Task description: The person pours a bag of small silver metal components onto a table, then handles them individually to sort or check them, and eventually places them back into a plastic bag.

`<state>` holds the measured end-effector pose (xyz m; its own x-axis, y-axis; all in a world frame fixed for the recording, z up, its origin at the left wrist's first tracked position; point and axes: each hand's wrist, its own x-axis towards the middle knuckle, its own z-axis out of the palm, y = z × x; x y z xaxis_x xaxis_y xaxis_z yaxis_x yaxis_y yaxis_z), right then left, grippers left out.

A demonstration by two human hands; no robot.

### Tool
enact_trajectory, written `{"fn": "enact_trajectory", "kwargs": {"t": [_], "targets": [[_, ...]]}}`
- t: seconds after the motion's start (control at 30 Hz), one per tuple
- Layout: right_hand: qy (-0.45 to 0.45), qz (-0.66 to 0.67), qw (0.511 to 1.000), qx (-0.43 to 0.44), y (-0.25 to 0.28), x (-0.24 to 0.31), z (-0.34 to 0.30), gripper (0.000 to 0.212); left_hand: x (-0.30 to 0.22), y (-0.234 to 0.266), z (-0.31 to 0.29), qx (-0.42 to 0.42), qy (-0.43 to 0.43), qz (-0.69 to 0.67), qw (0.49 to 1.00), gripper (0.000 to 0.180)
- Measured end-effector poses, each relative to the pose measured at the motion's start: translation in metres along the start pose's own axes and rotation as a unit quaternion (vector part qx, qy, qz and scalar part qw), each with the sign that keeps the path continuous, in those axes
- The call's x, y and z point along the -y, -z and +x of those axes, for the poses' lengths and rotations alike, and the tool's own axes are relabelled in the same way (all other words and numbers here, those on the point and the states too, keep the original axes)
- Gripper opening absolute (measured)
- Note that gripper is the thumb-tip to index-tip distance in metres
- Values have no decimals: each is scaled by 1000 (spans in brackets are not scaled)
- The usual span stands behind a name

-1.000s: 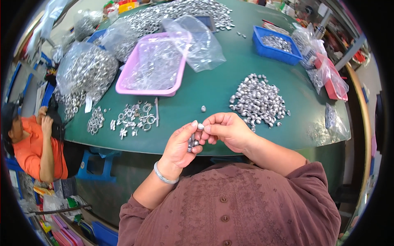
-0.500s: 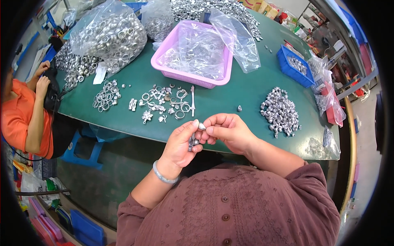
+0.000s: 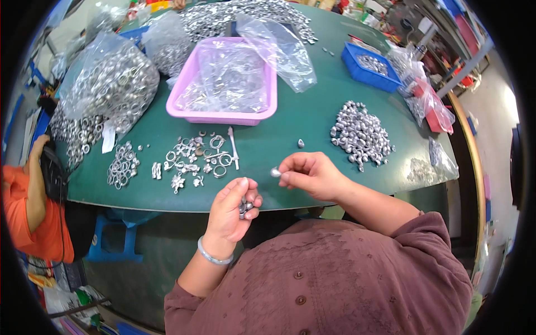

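My left hand [image 3: 228, 207] is cupped around several small silver metal pieces [image 3: 245, 207], just off the table's near edge. To its right and apart from it, my right hand [image 3: 315, 176] pinches one rounded, pointed silver metal piece [image 3: 275, 172] between thumb and fingertips. Beyond that hand, a single similar piece [image 3: 301, 143] lies alone on the green tabletop [image 3: 268, 142]. A heap of like silver pieces [image 3: 362, 137] sits farther right. Left of my hands lie assorted silver castings [image 3: 190, 153], among them rings, flower shapes and a long thin bar [image 3: 233, 148].
A pink plastic basket [image 3: 223, 117] holding clear bags stands mid-table. At the left are a small pile of rings [image 3: 123, 167] and a big bag of rings [image 3: 125, 78]. A blue tray [image 3: 373, 80] stands back right. A person in an orange top [image 3: 42, 226] sits at the left.
My hands have come apart: the right one now carries a single silver piece away from the left, which keeps the others. The whole view has shifted, with table items appearing farther left.
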<state>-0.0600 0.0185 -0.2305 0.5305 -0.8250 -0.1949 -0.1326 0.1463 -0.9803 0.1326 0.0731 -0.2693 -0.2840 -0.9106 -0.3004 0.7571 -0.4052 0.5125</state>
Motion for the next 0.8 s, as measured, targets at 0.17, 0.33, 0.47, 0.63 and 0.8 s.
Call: {"fn": "enact_trajectory", "kwargs": {"t": [0.17, 0.33, 0.47, 0.63, 0.8], "targets": [[44, -287, 951, -110, 47, -28, -23, 14, 3, -4, 1, 14, 21, 4, 1000, 14], [109, -153, 978, -85, 35, -21, -32, 12, 18, -17, 14, 8, 53, 32, 998, 19], [249, -270, 930, -15, 24, -9, -31, 11, 31, -37, 23, 4, 98, 51, 994, 27], [238, -394, 887, -42, 67, -10, -10, 13, 29, -35, 25, 1, 110, 41, 993, 18], [192, -543, 817, -25, 105, -11, 28, 27, 28, -33, 30, -32, 89, 22, 995, 12]]}}
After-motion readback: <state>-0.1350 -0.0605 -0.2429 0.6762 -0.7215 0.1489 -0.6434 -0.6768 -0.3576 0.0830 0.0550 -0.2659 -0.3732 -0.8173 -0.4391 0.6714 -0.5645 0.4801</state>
